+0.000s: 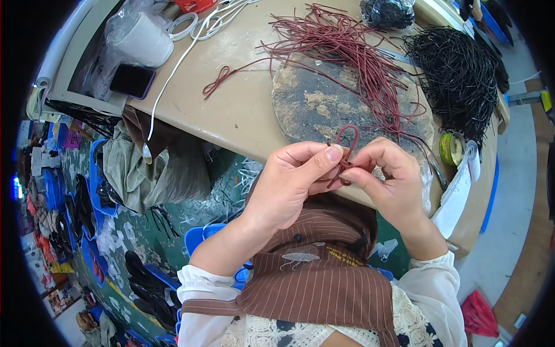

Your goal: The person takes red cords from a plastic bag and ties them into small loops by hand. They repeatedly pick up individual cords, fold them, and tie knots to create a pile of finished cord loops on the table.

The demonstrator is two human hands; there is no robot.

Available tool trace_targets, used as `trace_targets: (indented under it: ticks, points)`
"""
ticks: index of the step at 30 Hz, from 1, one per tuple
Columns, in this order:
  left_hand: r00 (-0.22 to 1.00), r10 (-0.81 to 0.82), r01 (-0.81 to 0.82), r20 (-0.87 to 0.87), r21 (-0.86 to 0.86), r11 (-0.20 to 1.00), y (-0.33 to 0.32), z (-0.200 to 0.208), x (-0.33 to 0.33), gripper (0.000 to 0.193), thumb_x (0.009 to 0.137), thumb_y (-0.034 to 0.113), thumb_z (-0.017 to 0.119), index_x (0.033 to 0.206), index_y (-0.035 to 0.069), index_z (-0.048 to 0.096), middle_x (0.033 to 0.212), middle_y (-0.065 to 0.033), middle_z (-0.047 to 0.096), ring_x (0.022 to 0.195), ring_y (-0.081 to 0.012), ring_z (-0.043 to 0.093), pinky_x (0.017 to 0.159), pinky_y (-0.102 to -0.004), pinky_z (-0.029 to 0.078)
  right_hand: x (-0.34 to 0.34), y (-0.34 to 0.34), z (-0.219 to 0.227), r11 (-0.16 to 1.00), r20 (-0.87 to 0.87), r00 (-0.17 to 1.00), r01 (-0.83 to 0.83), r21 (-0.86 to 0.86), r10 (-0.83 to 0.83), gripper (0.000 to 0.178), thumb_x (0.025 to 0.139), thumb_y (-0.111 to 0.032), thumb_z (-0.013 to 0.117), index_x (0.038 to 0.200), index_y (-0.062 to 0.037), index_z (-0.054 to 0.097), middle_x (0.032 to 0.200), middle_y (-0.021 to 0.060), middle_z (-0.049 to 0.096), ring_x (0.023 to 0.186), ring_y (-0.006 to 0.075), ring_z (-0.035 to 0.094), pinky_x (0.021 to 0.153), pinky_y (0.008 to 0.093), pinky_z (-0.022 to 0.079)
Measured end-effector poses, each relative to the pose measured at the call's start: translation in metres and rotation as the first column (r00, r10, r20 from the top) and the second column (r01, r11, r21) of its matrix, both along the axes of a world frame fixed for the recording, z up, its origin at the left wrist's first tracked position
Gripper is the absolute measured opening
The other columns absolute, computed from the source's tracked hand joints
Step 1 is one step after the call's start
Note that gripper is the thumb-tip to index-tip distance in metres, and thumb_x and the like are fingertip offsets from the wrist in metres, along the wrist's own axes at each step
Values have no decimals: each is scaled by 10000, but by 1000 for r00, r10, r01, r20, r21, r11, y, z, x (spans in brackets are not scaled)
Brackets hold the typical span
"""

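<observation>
Both hands meet over the front edge of the table, pinching one dark red cord (348, 132). A loop of it stands up between the fingertips. My left hand (295, 179) grips the cord between thumb and forefinger, its other fingers curled behind. Close beside it, my right hand (388, 176) pinches the same cord with thumb and forefinger; the part between the fingers is partly hidden. A large tangled heap of dark red cords (347, 52) lies beyond, over a worn dark round board (312, 101). One tied, looped cord (217, 84) rests left of the heap.
Black cords (454, 75) are piled at the right, near a green tape roll (451, 148) and a white paper roll (457, 194). A phone (132, 81), a white cable (173, 78) and a white roll (144, 40) lie at the left. Blue trays of shoes (153, 283) stand on the floor.
</observation>
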State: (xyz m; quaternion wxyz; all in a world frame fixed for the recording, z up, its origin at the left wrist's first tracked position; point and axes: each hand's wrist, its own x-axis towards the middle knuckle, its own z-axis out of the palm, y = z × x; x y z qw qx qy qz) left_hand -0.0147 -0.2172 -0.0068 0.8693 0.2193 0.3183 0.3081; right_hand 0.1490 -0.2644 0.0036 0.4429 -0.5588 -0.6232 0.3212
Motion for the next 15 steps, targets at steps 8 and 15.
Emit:
trace_targets:
  ticks: [8, 15]
  points:
    - [977, 121, -45, -174, 386, 921, 0, -8, 1, 180, 892, 180, 544, 915, 11, 602, 819, -62, 635, 720, -113, 619, 651, -242, 531, 1, -2, 3, 980, -78, 995, -78, -184, 65, 117, 813, -108, 632, 819, -14, 564, 695, 25, 561, 587, 67, 531, 530, 211, 427]
    - [949, 231, -82, -217, 537, 840, 0, -15, 6, 147, 896, 123, 532, 854, -15, 556, 759, -51, 614, 689, -75, 579, 656, -221, 490, 4, -3, 11, 831, -443, 896, -238, -502, -11, 96, 884, -95, 510, 946, -23, 520, 737, -32, 526, 626, 20, 480, 538, 175, 406]
